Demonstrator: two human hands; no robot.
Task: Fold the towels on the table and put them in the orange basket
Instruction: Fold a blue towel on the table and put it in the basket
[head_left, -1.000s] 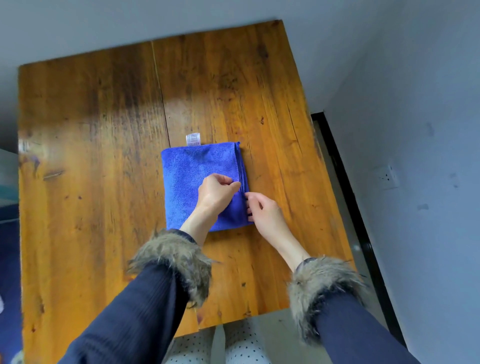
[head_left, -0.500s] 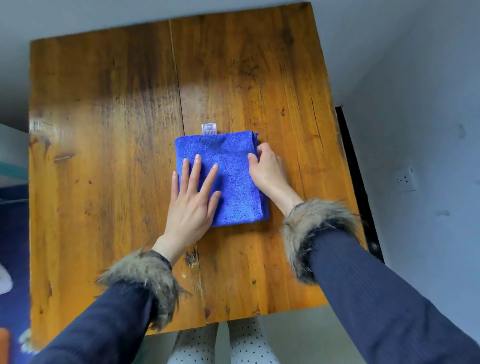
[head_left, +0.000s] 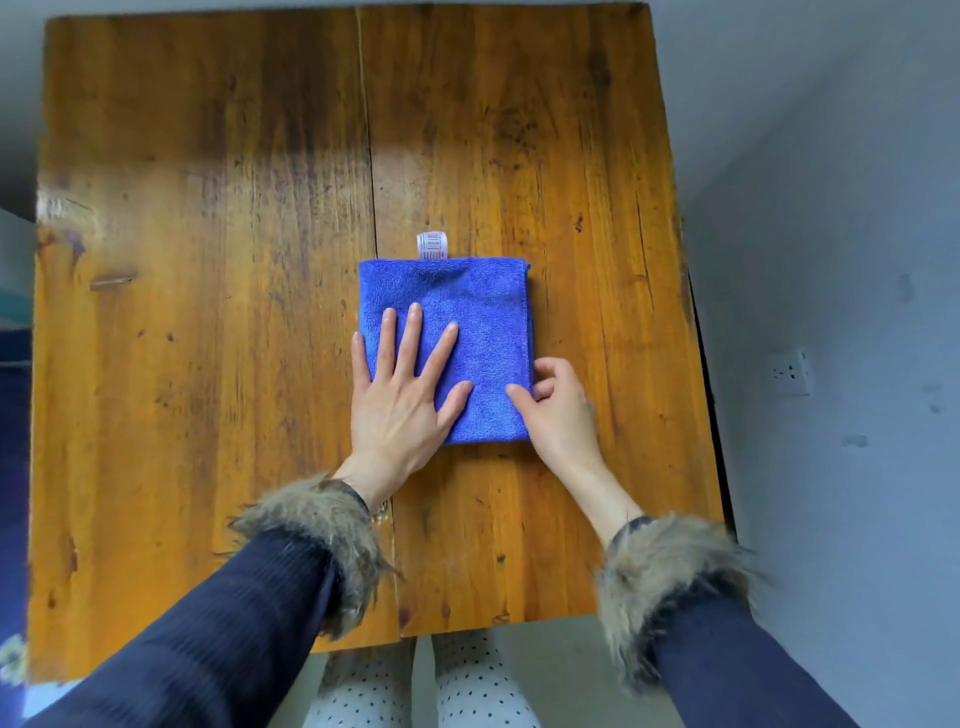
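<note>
Just right of the middle of the frame, a blue microfibre towel (head_left: 467, 332) lies folded into a compact rectangle on the wooden desk (head_left: 208, 312), its white care label (head_left: 432, 245) poking out past the far edge. The left hand (head_left: 402, 395) rests flat on the towel's lower left part with fingers spread, apparently to hold the layers down, while the right hand (head_left: 553, 408) pinches the towel's right edge between thumb and curled fingers, probably to square the fold. The orange basket is not in view.
</note>
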